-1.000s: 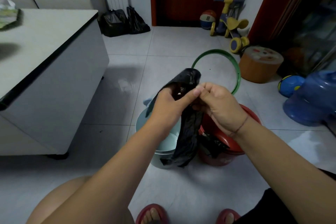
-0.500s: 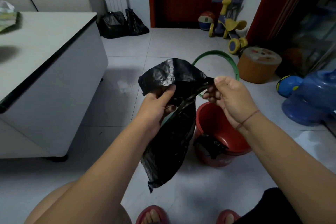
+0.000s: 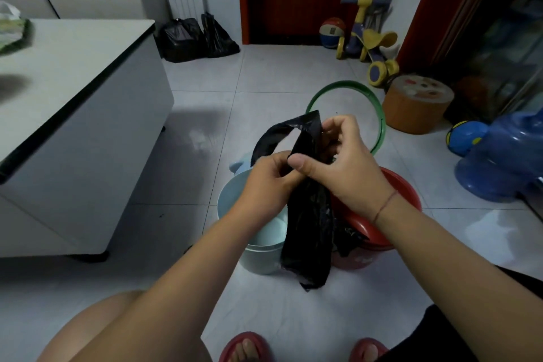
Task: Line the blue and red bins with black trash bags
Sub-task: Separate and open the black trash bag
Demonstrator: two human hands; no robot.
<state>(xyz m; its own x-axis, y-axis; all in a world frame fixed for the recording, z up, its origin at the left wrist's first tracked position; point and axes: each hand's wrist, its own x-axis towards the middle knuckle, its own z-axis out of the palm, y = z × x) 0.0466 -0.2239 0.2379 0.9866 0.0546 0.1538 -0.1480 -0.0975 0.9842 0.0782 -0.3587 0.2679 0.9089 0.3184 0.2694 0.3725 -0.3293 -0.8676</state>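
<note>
Both hands up over the bins, working the mouth of one black trash bag point(image 3: 308, 214). Left hand point(image 3: 269, 182) fingers pinched on the top edge; right hand point(image 3: 340, 167) fingers clamped on the same bunched edge, thumb across the front. Bag hangs limp between them, tail dangling in front of the gap between the two bins, not inside either.

Blue bin point(image 3: 252, 247) sits on the floor on the left, looks bare inside. Red bin point(image 3: 402, 185) touching or just beside it on the right; something black and crumpled lies over its near rim point(image 3: 349, 238), probably a second bag, hard to tell from here.

Step in hand, my read: getting the two layers apart. Rub the film between thumb and finger to split it, then pull the hands apart to open the mouth wide before lowering. Push the bottom down into the blue bin first, then fold the edge over the rim all the way round. Thin film, so avoid yanking.
</note>
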